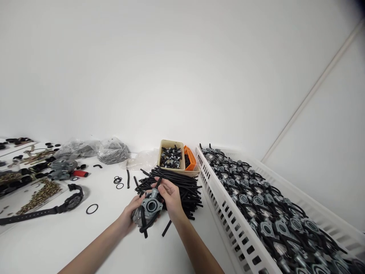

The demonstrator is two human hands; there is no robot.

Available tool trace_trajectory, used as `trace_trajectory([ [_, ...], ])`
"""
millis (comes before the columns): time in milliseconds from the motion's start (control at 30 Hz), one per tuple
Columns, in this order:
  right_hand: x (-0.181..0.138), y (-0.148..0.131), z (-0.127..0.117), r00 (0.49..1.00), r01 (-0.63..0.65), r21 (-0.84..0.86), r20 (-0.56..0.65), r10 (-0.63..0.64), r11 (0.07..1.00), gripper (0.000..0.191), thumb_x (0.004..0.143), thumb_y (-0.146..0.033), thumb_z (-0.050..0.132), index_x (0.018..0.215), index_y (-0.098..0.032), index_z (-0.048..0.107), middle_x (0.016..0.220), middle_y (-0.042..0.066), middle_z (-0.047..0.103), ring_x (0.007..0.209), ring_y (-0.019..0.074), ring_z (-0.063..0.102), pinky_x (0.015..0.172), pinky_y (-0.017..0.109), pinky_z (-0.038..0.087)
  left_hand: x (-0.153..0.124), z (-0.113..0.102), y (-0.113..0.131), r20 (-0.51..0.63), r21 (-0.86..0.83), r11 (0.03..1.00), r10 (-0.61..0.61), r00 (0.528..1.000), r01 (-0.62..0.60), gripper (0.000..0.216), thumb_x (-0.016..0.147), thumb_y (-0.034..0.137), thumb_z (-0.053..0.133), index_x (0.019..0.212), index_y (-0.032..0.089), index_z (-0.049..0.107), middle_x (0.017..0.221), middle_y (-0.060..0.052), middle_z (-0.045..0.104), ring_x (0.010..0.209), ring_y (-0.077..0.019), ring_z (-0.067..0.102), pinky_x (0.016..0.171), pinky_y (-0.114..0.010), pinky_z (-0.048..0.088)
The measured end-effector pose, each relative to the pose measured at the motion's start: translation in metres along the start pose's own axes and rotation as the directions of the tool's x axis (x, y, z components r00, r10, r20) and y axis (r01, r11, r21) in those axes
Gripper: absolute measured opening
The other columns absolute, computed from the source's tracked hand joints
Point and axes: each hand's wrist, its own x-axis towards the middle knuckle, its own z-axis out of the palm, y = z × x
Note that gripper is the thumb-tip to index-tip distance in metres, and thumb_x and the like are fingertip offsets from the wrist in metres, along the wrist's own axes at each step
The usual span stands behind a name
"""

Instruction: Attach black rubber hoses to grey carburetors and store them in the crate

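Your left grip holds a grey metal part over the white worktop, while your right grip pinches the short black tube at its top. Behind your hands lies a pile of black hoses, with a cream tray beyond. On your right, a white crate holds rows of similar parts; on your left lie a watch and black rings.

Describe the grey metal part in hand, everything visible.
The grey metal part looks cast, with a flanged face around a round, dark-centred bore turned towards the camera. Black hose runs down its front and curves underneath. A short black tube slants up from its top. The left hand grips its side; the right hand pinches the tube.
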Motion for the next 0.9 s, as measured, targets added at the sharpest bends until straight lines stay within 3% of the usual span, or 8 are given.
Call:
trace_trajectory([
  [233, 0.0, 0.0, -0.004, 0.999, -0.043, 0.059, 0.013, 0.042, 0.997, 0.032, 0.067, -0.045, 0.08, 0.083, -0.018, 0.076, 0.075, 0.006, 0.075, 0.07, 0.0198, 0.068, 0.072, 0.033, 0.053, 0.0, -0.005, -0.002, 0.04, -0.005, 0.997, -0.077, 0.996, 0.077, 0.042, 0.068, 0.044, 0.078, 0.097, 0.018, 0.06, 0.082, -0.01, 0.073, 0.064, -0.0284, 0.071, 0.058, -0.039, 0.056],
  [467, 0.001, -0.003, -0.004, 0.998, -0.058, 0.004, 0.027, 0.057, 0.998, 0.034, 0.068, -0.049, 0.078, 0.085, -0.019, 0.075, 0.076, 0.006, 0.075, 0.074, 0.0222, 0.069, 0.076, 0.036, 0.054, -0.001, -0.005, -0.003, 0.0, 0.041, 0.996, -0.084, 0.996, 0.084, 0.044, 0.07, 0.044, 0.075, 0.102, 0.017, 0.061, 0.081, -0.01, 0.073, 0.067, -0.0302, 0.071, 0.062, -0.043, 0.056],
  [567, 0.0, 0.0, -0.004, 1.0, 0.013, -0.059, 0.028, -0.011, 0.998, 0.051, 0.074, -0.056, 0.07, 0.109, -0.018, 0.069, 0.096, 0.011, 0.074, 0.091, 0.0251, 0.069, 0.087, 0.041, 0.052, 0.0, -0.005, 0.0, -0.122, 0.186, 0.978, 0.122, 0.985, -0.098, 0.049, 0.069, 0.051, 0.073, 0.103, 0.016, 0.063, 0.091, -0.013, 0.073, 0.089, -0.0337, 0.069, 0.076, -0.044, 0.055],
  [600, -0.001, 0.001, -0.003, 0.998, 0.047, -0.088, 0.036, -0.044, 0.995, 0.061, 0.073, -0.058, 0.07, 0.119, -0.019, 0.064, 0.108, 0.013, 0.071, 0.099, 0.0257, 0.067, 0.092, 0.042, 0.05, 0.0, -0.006, 0.002, -0.154, 0.302, 0.93, 0.263, 0.952, -0.208, 0.051, 0.069, 0.052, 0.072, 0.105, 0.016, 0.064, 0.101, -0.013, 0.072, 0.1, -0.0339, 0.066, 0.086, -0.043, 0.052],
  [667, -0.005, 0.004, 0.0, 0.994, 0.088, -0.161, 0.084, -0.075, 0.983, 0.083, 0.064, -0.055, 0.079, 0.135, -0.022, 0.05, 0.131, 0.014, 0.06, 0.114, 0.0272, 0.06, 0.098, 0.043, 0.047, -0.001, -0.008, 0.006, -0.152, 0.57, 0.731, 0.543, 0.826, -0.376, 0.055, 0.072, 0.052, 0.069, 0.115, 0.018, 0.061, 0.12, -0.012, 0.065, 0.118, -0.033, 0.056, 0.102, -0.041, 0.043],
  [767, -0.013, 0.008, 0.01, 0.982, 0.106, -0.272, 0.182, -0.056, 0.956, 0.111, 0.043, -0.044, 0.092, 0.141, -0.027, 0.042, 0.141, 0.012, 0.051, 0.123, 0.0298, 0.054, 0.101, 0.042, 0.045, -0.004, -0.012, 0.009, -0.137, 0.763, 0.5, 0.745, 0.653, -0.41, 0.059, 0.077, 0.053, 0.063, 0.126, 0.021, 0.053, 0.129, -0.01, 0.058, 0.123, -0.0326, 0.05, 0.108, -0.043, 0.037],
  [833, -0.018, 0.01, 0.018, 0.978, 0.15, -0.31, 0.185, -0.095, 0.939, 0.114, 0.036, -0.041, 0.094, 0.139, -0.028, 0.045, 0.136, 0.01, 0.056, 0.122, 0.0302, 0.055, 0.102, 0.041, 0.045, -0.007, -0.012, 0.007, -0.139, 0.774, 0.468, 0.783, 0.606, -0.427, 0.058, 0.081, 0.052, 0.059, 0.13, 0.023, 0.048, 0.131, -0.009, 0.054, 0.125, -0.0314, 0.049, 0.108, -0.042, 0.036],
  [900, -0.019, 0.01, 0.023, 0.977, 0.184, -0.324, 0.165, -0.136, 0.928, 0.107, 0.036, -0.042, 0.094, 0.134, -0.029, 0.051, 0.126, 0.007, 0.063, 0.115, 0.0294, 0.059, 0.1, 0.04, 0.047, -0.01, -0.009, 0.005, -0.11, 0.763, 0.455, 0.792, 0.6, -0.46, 0.057, 0.085, 0.049, 0.057, 0.135, 0.026, 0.044, 0.134, -0.008, 0.05, 0.129, -0.0298, 0.045, 0.111, -0.041, 0.033],
])
